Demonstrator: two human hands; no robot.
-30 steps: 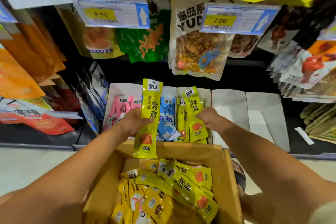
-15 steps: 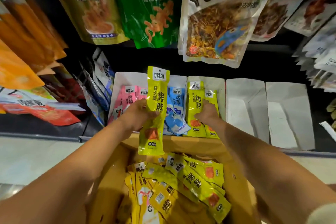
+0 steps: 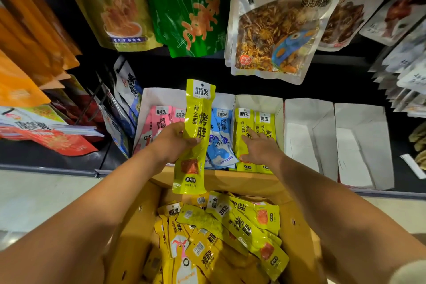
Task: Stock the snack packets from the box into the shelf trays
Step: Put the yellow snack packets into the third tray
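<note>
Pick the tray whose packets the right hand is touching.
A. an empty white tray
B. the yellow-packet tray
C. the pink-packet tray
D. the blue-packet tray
B: the right hand lies with fingers straight on the yellow packets standing in their tray, while the left hand grips a single packet.

Both forearms reach forward; left grip (image 3: 171, 145) curls round a yellow packet (image 3: 198, 110), right grip (image 3: 259, 150) apparently flat, fingers extended.
</note>
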